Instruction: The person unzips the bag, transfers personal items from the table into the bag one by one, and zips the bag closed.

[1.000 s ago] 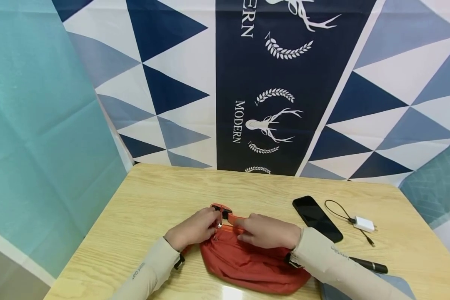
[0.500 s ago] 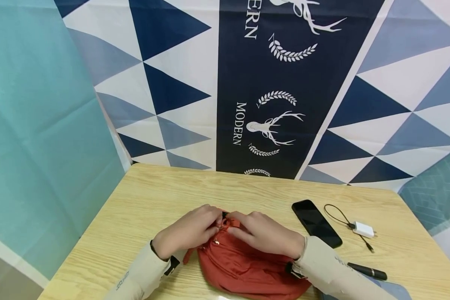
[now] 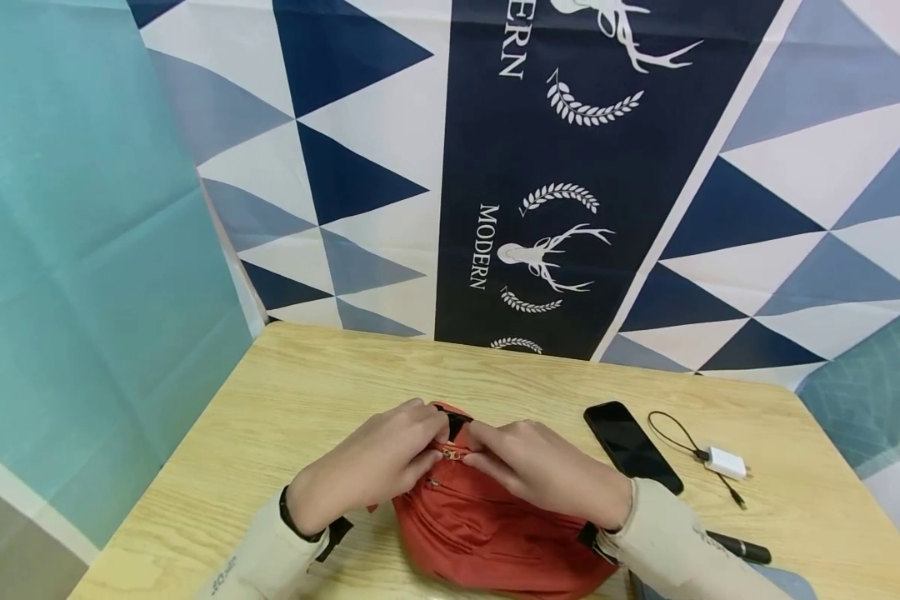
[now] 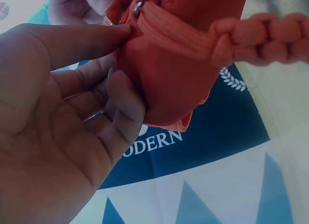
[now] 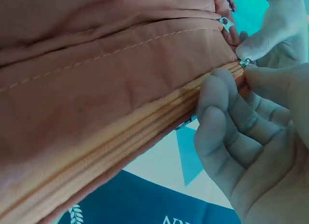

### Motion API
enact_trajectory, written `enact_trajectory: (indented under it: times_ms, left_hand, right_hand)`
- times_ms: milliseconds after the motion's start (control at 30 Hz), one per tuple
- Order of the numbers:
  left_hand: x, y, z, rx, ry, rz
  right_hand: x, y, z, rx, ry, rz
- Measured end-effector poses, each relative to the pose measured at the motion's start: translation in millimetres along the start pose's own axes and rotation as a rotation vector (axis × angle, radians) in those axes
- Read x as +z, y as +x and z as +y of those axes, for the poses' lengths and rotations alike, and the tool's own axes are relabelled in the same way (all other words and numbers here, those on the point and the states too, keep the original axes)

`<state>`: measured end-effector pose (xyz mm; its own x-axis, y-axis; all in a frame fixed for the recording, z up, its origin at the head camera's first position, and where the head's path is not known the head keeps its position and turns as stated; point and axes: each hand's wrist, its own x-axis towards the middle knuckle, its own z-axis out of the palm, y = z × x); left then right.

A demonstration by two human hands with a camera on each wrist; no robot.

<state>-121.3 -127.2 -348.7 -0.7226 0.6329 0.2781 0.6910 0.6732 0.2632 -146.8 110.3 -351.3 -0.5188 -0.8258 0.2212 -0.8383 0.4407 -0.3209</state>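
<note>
Ok, both hands on red pouch [image 3: 487,525], near table [image 3: 322,383] front edge, centre. L hand [image 3: 378,467] fingers curled, pinching pouch's top-left corner by the strap end. R hand [image 3: 547,471] thumb + fingers pinched on zip pull [image 5: 245,63] at same corner. Phone [image 3: 632,446], charger [image 3: 726,461] w/ cable, pen [image 3: 738,547] lie to the right, well apart from pouch.

Both arms wore long, pale beige sleeves [image 3: 667,542] reaching the wrists, the left sleeve [image 3: 247,562] bearing small dark lettering, too small to read. A black strap [image 3: 333,533] sat at the left wrist, and another black strap [image 3: 591,533], possibly a camera mount, at the right. The hands were bare.
</note>
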Motion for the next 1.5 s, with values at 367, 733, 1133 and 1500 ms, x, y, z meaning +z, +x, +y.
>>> enact_trajectory:
  times_ms: [367, 733, 1133, 1500]
  left_hand:
    - [-4.8, 0.7, 5.8, 0.011, -0.002, -0.032]
    - [-9.3, -3.3, 4.6, -0.014, -0.012, -0.061]
    - [-9.8, -8.3, 3.8, -0.032, -0.032, -0.057]
    - [-13.0, -7.1, 4.3, -0.03, -0.045, -0.067]
  right_hand:
    - [0.0, -17, 1, 0.003, 0.011, 0.023]
    - [0.2, -31, -5, 0.042, -0.036, 0.035]
    - [-0.3, -43, -12, 0.086, -0.14, 0.04]
    - [-7.3, -57, -13, 0.132, -0.164, 0.065]
